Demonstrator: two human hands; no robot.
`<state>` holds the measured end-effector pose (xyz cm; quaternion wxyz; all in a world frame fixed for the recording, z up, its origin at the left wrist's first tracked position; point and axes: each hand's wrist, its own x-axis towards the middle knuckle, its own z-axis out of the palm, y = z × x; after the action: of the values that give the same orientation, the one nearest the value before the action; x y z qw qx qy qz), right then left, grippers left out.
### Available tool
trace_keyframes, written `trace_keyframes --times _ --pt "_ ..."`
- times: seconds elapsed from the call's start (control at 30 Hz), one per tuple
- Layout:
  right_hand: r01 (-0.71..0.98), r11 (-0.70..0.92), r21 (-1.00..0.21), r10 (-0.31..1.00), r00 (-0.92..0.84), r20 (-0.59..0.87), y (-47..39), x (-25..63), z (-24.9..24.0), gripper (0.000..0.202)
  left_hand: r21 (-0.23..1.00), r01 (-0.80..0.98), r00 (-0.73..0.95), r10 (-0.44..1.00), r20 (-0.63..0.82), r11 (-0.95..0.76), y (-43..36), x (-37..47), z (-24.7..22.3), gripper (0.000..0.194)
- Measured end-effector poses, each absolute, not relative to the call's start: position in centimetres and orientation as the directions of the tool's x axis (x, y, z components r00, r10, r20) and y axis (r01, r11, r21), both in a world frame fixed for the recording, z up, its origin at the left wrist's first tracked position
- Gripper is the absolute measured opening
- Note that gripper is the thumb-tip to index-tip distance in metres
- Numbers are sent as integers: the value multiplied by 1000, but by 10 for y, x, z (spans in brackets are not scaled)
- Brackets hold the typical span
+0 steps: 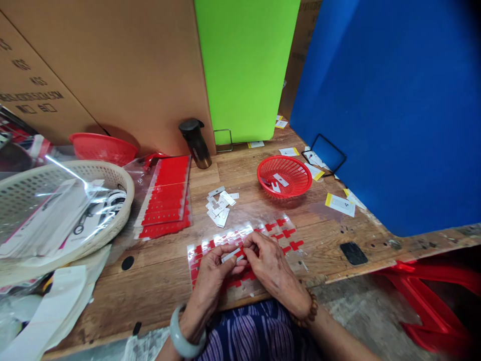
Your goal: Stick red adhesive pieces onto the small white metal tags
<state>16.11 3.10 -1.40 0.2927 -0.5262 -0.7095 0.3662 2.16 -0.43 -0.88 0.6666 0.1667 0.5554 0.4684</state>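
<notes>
My left hand (pixel 214 271) is closed, its thumb and fingers holding a small flat silvery-white plate (pixel 230 255). Close beside it, my right hand (pixel 272 265) is pinched at the plate's right end, where a small red sticker (pixel 243 250) shows at the fingertips; the fingers partly hide it. Both hands are over a clear sheet of red stickers (pixel 291 232) lying at the table's front edge. Beyond the sheet is a loose pile of similar small plates (pixel 220 205). A red plastic basket (pixel 284 160) farther back holds a few of these plates.
Red sticker sheets (pixel 165 185) are stacked left, by a white basket (pixel 130 193) of bagged printed pieces. A black tumbler (pixel 196 143) stands behind. Green (pixel 244 70) and blue (pixel 383 115) panels rise at the back and right. White-and-yellow cards (pixel 340 205) lie at right, above a red stool (pixel 428 301).
</notes>
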Motion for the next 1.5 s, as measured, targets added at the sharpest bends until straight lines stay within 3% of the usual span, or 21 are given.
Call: trace_keyframes --times 0.23,0.47,0.53,0.6,0.7,0.87,1.23,1.5 --pt "558 162 -814 965 -263 12 27 162 -11 11 751 -396 -48 805 -591 528 -7 20 -13 48" --pt "464 157 -872 976 -210 64 32 162 -26 5 734 -410 -54 788 -613 542 -6 19 -11 48" --pt "431 122 -894 989 -129 73 37 165 -31 25 716 -426 -56 774 -631 553 -7 18 -9 45" --pt "389 81 -918 996 -73 57 41 170 -33 31 696 -444 -58 757 -650 564 -8 18 -8 43" --pt "276 0 -961 982 -181 -52 41 177 -32 17 684 -461 -59 750 -659 565 -9 19 -7 42" --pt "106 -184 -977 892 -400 -211 28 173 -29 24 692 -470 -35 772 -635 548 -10 20 -5 44" --pt "-109 -441 -891 823 -445 -353 30 160 -32 28 765 -373 -66 808 -586 525 -11 18 1 48" --pt "-26 -370 -929 823 -472 -315 30 157 -29 35 782 -367 -71 823 -563 503 -10 13 -6 41"
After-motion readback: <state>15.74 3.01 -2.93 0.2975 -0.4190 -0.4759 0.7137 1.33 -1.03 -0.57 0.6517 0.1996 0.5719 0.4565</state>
